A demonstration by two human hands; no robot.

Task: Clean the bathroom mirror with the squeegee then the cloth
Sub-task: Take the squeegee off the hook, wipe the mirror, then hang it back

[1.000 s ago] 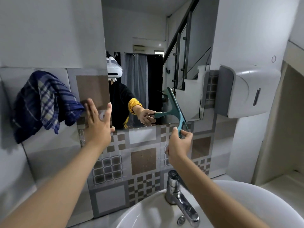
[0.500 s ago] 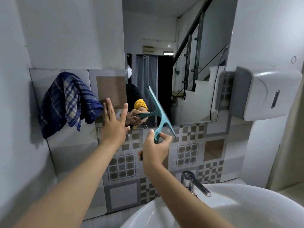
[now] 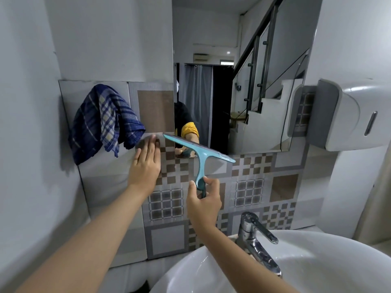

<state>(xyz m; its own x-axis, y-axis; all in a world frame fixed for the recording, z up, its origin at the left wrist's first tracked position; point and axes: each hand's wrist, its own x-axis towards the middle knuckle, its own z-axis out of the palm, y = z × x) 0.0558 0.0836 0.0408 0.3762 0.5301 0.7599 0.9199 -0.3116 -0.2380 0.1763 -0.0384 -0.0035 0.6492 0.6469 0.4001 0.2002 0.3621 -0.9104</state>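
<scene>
Your right hand (image 3: 204,203) is wrapped around the lower end of the squeegee (image 3: 200,157) handle, fingers (image 3: 211,182) curled tight on it with the thumb along the left side. The teal squeegee stands handle-down, its blade tilted so the left end sits higher than the right. That blade lies across the bottom left corner of the mirror (image 3: 239,81), with its left end reaching past the mirror's left edge over the patterned tiles (image 3: 249,191) and its right end dipping just below the mirror's bottom edge. Whether the rubber edge actually touches the glass, you cannot tell from here.

Your left hand (image 3: 146,163) is pressed flat against the tiled wall just left of the mirror's lower corner, fingers straight and close together, holding nothing. Its fingertips sit just beside the hanging corner of the cloth (image 3: 101,121).

The cloth, dark blue with a pale check, hangs bunched on the wall to the left of the mirror, well above the basin.

Below your right forearm, the white basin (image 3: 317,261) fills the lower right, and the chrome tap (image 3: 257,244) rises from its back rim. A white wall dispenser (image 3: 349,115) is mounted just to the right of the mirror's right edge.
</scene>
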